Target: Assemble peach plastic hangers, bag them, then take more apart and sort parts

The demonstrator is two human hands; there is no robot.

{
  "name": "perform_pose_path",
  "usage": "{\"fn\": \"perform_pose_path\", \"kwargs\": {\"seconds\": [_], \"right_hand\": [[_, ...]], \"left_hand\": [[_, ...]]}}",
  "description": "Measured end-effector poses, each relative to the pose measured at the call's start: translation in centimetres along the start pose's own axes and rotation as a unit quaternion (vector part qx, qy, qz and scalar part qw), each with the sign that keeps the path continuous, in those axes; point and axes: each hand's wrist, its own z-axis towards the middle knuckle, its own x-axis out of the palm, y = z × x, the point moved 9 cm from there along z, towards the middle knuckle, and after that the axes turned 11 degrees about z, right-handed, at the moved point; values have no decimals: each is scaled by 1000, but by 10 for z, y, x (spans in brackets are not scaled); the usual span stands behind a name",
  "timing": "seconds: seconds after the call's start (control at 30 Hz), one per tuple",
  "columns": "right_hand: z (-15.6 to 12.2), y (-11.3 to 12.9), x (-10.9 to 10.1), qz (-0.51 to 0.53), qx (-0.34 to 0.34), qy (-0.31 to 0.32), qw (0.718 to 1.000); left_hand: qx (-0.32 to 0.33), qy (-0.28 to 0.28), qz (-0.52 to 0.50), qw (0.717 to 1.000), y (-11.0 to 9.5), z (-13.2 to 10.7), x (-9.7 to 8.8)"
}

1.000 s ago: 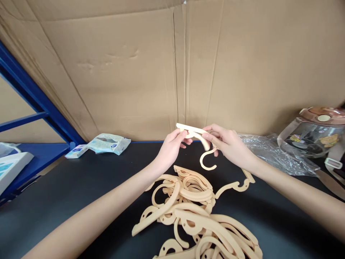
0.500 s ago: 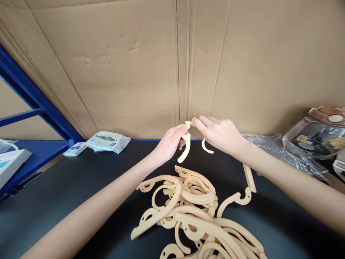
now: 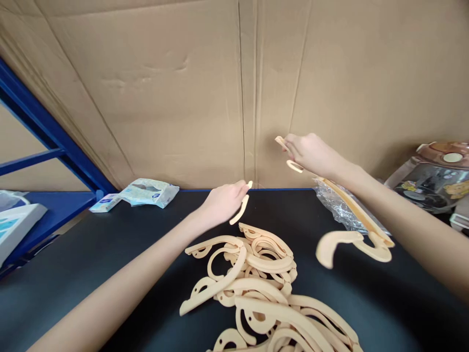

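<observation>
My left hand (image 3: 225, 203) is closed on a small curved beige hanger piece (image 3: 240, 211), whose lower end sticks out below the fingers. Higher up and to the right, before the cardboard, my right hand (image 3: 311, 154) grips a beige folding hanger (image 3: 353, 208). One end and its hook (image 3: 294, 166) show by the fingers. A long arm with a curved tip reaches back under my right forearm, partly hidden by it. Below both hands, a pile of beige folding hanger parts (image 3: 264, 293) lies on the black table (image 3: 154, 254).
Brown cardboard (image 3: 164, 98) stands along the table's back edge. At the back left lie a tissue pack (image 3: 148, 192) and a small packet (image 3: 105, 202), near a blue metal frame (image 3: 80, 161). Crumpled clear plastic (image 3: 337, 205) and a clear bottle with a brown lid (image 3: 447, 149) are at right.
My hands have moved apart. The right hand has risen to the right with the hanger, its long arm swinging up and closer to view. The left hand has shifted slightly left and down.
</observation>
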Motion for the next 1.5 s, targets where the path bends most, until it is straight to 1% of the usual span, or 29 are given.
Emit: {"fn": "perform_pose_path", "kwargs": {"seconds": [0.07, 0.13, 0.2, 0.23, 0.3, 0.37, 0.43, 0.5, 0.57, 0.63, 0.67, 0.7, 0.73, 0.77, 0.8, 0.83, 0.9, 0.93, 0.97, 1.0, 1.03, 1.1, 1.13, 1.17, 1.23, 1.3, 1.37, 1.43, 1.5], "right_hand": [[-4, -8, -10, 50, 16, -5, 999], [-11, -9, -17, 91, 26, -15, 995], [-17, -8, -27, 128, 36, -64, 989], [-20, -7, -34, 144, 42, -99, 984], [-23, -8, -46, 171, 55, -171, 969], [-23, -10, -56, 194, 61, -227, 952], [-20, -11, -62, 259, 58, -267, 926], [-15, -11, -60, 351, 58, -273, 894], [-9, -8, -50, 456, 67, -246, 853], [-7, -2, -39, 536, 70, -224, 811], [-7, -1, -35, 569, 68, -223, 788], [-8, 0, -33, 593, 64, -230, 769], [-10, 0, -32, 605, 59, -242, 757], [-13, -2, -32, 609, 55, -252, 750], [-15, -3, -31, 609, 50, -256, 749], [-18, -5, -29, 604, 45, -254, 754], [-23, -9, -24, 583, 42, -241, 775], [-27, -11, -21, 564, 44, -232, 791], [-31, -12, -18, 535, 44, -221, 814], [-36, -11, -15, 494, 42, -204, 844], [-39, -7, -12, 440, 37, -179, 879], [-46, 6, -3, 291, 28, -117, 949], [-49, 13, 0, 210, 22, -90, 973], [-51, 21, 2, 134, 14, -73, 988], [-54, 39, 0, 9, -23, -68, 997], [-54, 57, 0, -84, -78, -71, 991], [-53, 70, 4, -157, -130, -57, 977], [-53, 75, 12, -197, -167, -29, 966], [-51, 72, 20, -186, -172, 12, 967]], "left_hand": [[-29, 34, 14, 999, 27, 9, 10], [-76, 42, 27, 996, 57, 16, 16], [-119, 34, 33, 992, 82, 19, 19], [-137, 26, 32, 990, 91, 19, 20], [-164, 2, 21, 986, 103, 16, 19], [-177, -29, -8, 984, 105, 14, 16], [-169, -52, -63, 982, 96, 12, 13], [-137, -44, -144, 979, 75, 13, 14], [-87, 3, -237, 967, 42, 13, 18], [-38, 62, -324, 943, 5, 9, 22], [-13, 96, -392, 915, -14, 5, 23], [7, 145, -510, 848, -33, 0, 25], [11, 179, -590, 787, -48, -6, 26], [11, 197, -648, 735, -58, -10, 24], [6, 200, -687, 699, -63, -13, 22], [-2, 186, -702, 688, -63, -14, 19], [-19, 139, -708, 692, -55, -14, 13], [-27, 118, -707, 697, -50, -14, 10], [-34, 103, -701, 704, -45, -13, 9], [-40, 94, -691, 716, -41, -12, 8], [-44, 88, -677, 730, -37, -11, 8], [-47, 88, -650, 754, -34, -10, 9], [-48, 93, -641, 761, -35, -10, 10], [-50, 101, -636, 763, -36, -11, 12], [-56, 125, -634, 761, -41, -13, 15], [-63, 147, -632, 758, -46, -16, 16], [-68, 166, -629, 756, -49, -19, 15], [-71, 187, -623, 756, -52, -21, 12], [-70, 217, -613, 757, -56, -24, 12]]}}
